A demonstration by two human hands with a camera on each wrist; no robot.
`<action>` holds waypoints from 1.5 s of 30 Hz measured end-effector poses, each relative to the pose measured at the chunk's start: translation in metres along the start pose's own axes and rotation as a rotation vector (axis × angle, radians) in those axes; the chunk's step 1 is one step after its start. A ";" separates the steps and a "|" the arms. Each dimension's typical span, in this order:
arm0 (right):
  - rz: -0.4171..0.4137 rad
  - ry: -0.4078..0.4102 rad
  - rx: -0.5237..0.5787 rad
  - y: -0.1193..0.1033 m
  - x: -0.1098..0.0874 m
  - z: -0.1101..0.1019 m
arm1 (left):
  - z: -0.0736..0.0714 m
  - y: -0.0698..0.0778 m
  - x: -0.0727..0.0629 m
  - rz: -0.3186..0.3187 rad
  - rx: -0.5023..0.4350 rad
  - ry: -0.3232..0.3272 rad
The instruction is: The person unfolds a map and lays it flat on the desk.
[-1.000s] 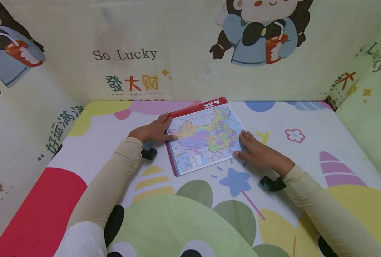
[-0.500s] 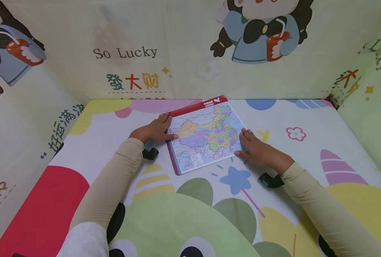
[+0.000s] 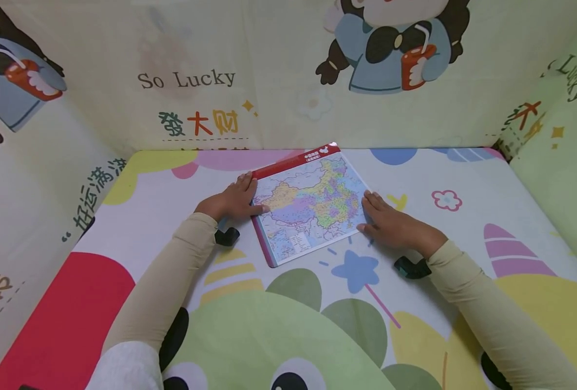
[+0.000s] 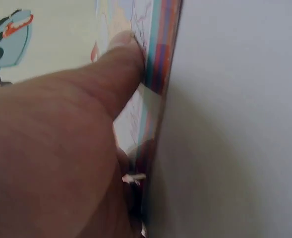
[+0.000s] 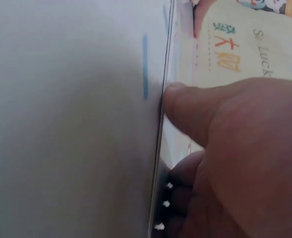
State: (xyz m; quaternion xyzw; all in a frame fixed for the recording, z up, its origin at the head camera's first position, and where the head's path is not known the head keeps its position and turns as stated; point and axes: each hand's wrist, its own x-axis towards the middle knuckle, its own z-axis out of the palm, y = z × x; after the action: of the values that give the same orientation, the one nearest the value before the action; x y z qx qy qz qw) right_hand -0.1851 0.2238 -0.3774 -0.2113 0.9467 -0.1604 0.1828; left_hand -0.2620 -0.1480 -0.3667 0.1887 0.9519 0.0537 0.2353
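**While a left hand (image 3: 232, 200) and a right hand (image 3: 398, 225) touch its sides, a map (image 3: 313, 208) sits turned a shade**

Behind everything, a cream wall cloth (image 3: 279, 54) with cartoon prints meets the far edge of a table (image 3: 410, 176) covered in bright drawings. Two tan sleeves (image 3: 488, 314) reach in from the near side, one at left and one at right. Compared with a second ago, the map looks very slightly rotated: its near left corner lies a little nearer and farther right on the tabletop, while the far red band has barely shifted. It lies between the hands, toward the far side of the table, askew, its far right corner reaching the far edge.

Both hands are spread rather than curled. The left one lies at the map's left edge, fingers by the far left corner, thumb laid over the face. The right one lies along the right edge, its thumb at the near right corner, a touch farther right than before. A blue star (image 3: 355, 271) is printed just beside the map's near edge. Near each wrist shows a small black device (image 3: 227, 236).
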 end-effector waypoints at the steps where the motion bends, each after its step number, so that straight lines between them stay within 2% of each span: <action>1: -0.005 0.003 0.004 0.002 0.000 0.000 | 0.000 0.000 -0.001 -0.001 0.000 0.001; 13: -0.030 0.015 0.016 0.008 0.003 0.000 | 0.007 0.005 -0.009 -0.015 -0.002 0.036; 17: -0.063 0.022 0.023 0.008 0.001 -0.001 | 0.010 0.007 -0.014 -0.021 -0.022 0.037; 22: -0.069 0.014 0.043 0.011 -0.001 -0.003 | 0.015 0.006 -0.012 -0.023 -0.026 0.026; 26: -0.073 0.017 0.068 0.016 0.002 -0.004 | 0.017 0.007 -0.012 -0.050 -0.018 0.022; 30: -0.088 0.017 0.084 0.019 0.004 -0.006 | 0.020 0.011 -0.020 -0.061 -0.012 0.039; 37: -0.095 0.009 0.094 0.025 0.005 -0.008 | 0.024 0.026 -0.038 -0.032 0.038 0.060; 45: -0.090 -0.006 0.088 0.028 0.006 -0.011 | 0.030 0.026 -0.040 -0.027 0.035 0.072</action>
State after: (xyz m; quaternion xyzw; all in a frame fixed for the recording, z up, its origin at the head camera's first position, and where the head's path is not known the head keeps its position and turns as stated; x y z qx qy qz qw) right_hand -0.2043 0.2479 -0.3799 -0.2458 0.9278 -0.2092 0.1872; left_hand -0.2063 -0.1385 -0.3712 0.1779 0.9630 0.0404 0.1983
